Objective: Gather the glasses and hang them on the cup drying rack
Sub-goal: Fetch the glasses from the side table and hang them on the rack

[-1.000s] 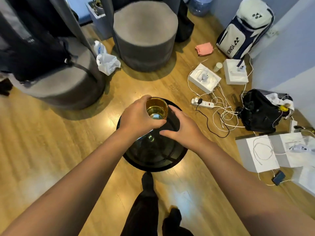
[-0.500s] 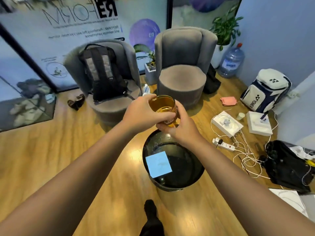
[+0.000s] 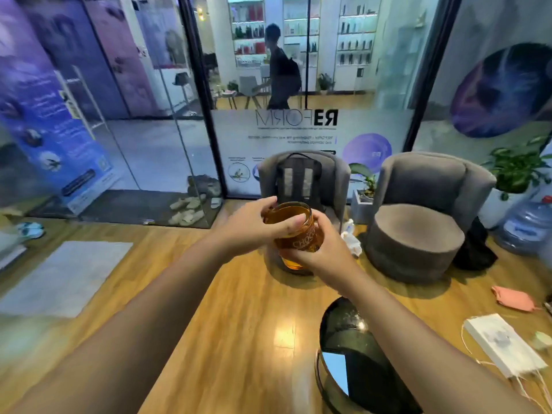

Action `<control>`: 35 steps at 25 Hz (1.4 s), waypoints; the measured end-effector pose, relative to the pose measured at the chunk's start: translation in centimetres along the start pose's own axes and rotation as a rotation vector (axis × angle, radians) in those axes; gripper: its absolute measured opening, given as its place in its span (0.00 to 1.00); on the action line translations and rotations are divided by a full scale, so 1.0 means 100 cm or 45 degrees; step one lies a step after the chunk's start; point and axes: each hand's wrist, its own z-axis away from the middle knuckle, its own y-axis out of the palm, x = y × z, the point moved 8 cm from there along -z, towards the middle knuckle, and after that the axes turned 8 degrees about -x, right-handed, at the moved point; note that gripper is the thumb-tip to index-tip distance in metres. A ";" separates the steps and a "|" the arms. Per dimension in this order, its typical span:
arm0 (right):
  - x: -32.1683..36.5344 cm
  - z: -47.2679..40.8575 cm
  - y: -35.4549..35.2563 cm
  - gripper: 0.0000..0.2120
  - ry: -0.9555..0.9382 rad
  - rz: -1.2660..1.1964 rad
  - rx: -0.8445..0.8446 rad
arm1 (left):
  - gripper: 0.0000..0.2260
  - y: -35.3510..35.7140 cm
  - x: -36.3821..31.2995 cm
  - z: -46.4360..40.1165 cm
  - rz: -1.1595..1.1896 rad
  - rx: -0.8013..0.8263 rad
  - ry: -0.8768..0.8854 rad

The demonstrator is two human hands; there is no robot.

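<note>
An amber glass (image 3: 294,234) with white lettering is held up in front of me, well above the floor. My left hand (image 3: 254,225) grips it from the left at the rim, thumb across the top edge. My right hand (image 3: 322,252) wraps it from the right and underneath. Both arms reach forward from the bottom of the view. No cup drying rack is in sight.
A round black glass table (image 3: 346,363) stands low at the lower right. Two grey armchairs (image 3: 418,222) stand ahead, one with a black backpack (image 3: 298,177). A white box with cables (image 3: 504,348), a pink cloth (image 3: 512,298) and a water bottle (image 3: 525,225) lie right. Glass wall ahead.
The glass has been lifted off the black table and raised; my right hand has closed on it too. My view has swung up from the table to the glass wall.
</note>
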 end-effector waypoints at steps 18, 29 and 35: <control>0.206 0.109 0.520 0.42 -0.144 -0.284 0.861 | 0.31 -0.438 0.223 0.418 0.012 -1.079 -0.591; 0.279 0.267 0.761 0.45 -0.142 -0.500 1.453 | 0.26 -0.518 0.280 0.662 -0.116 -1.574 -0.897; 0.347 0.367 0.842 0.40 -0.236 -0.657 1.939 | 0.30 -0.515 0.228 0.772 -0.311 -2.009 -1.130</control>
